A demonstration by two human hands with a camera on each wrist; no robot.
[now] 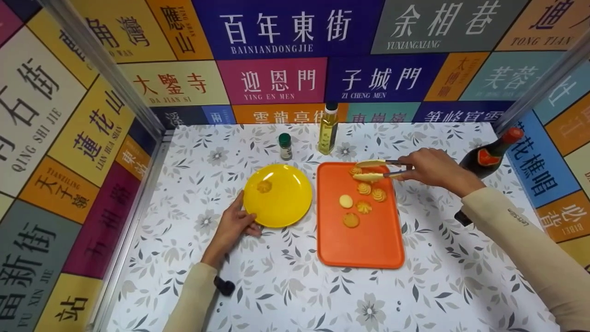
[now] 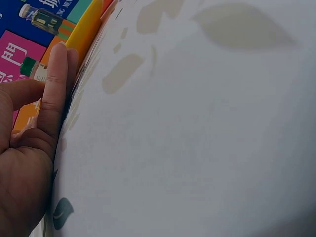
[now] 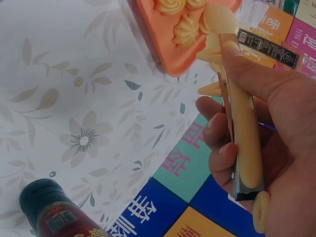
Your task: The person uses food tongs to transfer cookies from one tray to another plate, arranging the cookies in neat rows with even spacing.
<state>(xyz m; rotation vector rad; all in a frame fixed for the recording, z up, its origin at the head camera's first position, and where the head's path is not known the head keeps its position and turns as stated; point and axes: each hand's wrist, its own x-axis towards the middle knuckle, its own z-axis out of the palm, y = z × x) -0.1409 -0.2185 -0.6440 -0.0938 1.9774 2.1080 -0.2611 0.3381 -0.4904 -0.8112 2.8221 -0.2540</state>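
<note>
My left hand (image 1: pixel 237 221) holds the rim of a yellow plate (image 1: pixel 288 207) at its lower left, thumb over the edge. One swirled cookie (image 1: pixel 264 186) sits on the plate. In my right hand (image 1: pixel 433 168) is a pair of tongs (image 3: pixel 243 128) with cream-coloured tips, gripped between thumb and curled fingers. The tong tips stand apart on either side of a swirled cookie (image 1: pixel 356 170) at the back of an orange tray (image 1: pixel 359 249). Nearer on the tray lie several more cookies (image 1: pixel 364 207), among them a smooth pale round one (image 1: pixel 345 201).
Behind the plate stands a small green-capped shaker bottle (image 1: pixel 286 146). An oil bottle (image 1: pixel 328 131) is at the back, beyond the tray. Close to my right forearm rises a dark bottle (image 1: pixel 488 154) with a red top. Printed panels (image 1: pixel 272 80) wall the table's back and sides.
</note>
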